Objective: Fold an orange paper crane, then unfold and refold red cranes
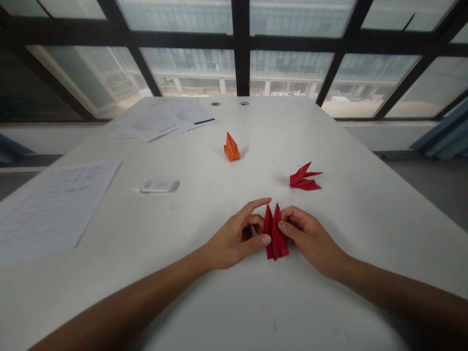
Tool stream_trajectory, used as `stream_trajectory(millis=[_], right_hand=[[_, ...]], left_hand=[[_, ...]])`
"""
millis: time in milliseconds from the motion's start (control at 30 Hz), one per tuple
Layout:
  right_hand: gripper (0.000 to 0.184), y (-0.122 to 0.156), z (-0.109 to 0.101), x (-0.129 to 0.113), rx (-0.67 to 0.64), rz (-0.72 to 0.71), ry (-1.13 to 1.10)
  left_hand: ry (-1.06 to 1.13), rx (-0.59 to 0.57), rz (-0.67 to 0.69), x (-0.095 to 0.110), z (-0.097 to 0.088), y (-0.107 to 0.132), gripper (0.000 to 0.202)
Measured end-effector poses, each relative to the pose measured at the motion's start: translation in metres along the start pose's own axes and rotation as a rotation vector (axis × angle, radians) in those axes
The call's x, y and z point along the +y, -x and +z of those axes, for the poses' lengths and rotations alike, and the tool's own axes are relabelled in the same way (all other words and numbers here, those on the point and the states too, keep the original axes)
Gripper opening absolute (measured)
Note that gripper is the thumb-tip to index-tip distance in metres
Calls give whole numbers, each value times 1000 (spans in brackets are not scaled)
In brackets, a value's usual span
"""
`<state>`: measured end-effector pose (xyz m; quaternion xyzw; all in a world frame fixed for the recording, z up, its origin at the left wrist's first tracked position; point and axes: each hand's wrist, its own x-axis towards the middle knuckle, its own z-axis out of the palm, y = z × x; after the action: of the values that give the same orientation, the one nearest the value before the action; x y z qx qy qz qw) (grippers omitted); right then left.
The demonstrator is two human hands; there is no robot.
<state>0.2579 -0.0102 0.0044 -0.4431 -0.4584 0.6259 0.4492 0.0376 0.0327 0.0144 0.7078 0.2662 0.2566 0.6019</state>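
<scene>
A dark red folded paper piece (276, 234) with two upright points rests on the white table (226, 302) in front of me. My left hand (237, 236) pinches its left flap between thumb and fingers, index finger stretched out above it. My right hand (309, 236) grips the right flap with thumb and curled fingers. Both hands rest on the tabletop.
A finished red folded paper figure (304, 179) lies just beyond my right hand. An orange folded figure (231, 147) stands farther back. A small white calculator-like device (158, 185) lies to the left. Printed sheets (51, 207) lie at left, more papers (168, 119) at the back.
</scene>
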Motion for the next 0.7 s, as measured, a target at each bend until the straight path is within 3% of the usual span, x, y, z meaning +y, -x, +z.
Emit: stream_trajectory(millis=[167, 367, 533, 700], right_hand=[[18, 2, 1, 0, 14, -25, 43], [29, 1, 3, 3, 33, -9, -35], [29, 2, -1, 9, 80, -25, -98], [28, 1, -2, 9, 99, -54, -126]], left_hand=[[-8, 69, -40, -5, 5, -4, 85], [-61, 114, -34, -9, 6, -6, 76], [-187, 134, -24, -4, 5, -7, 63], [-122, 74, 9, -1, 5, -9, 41]])
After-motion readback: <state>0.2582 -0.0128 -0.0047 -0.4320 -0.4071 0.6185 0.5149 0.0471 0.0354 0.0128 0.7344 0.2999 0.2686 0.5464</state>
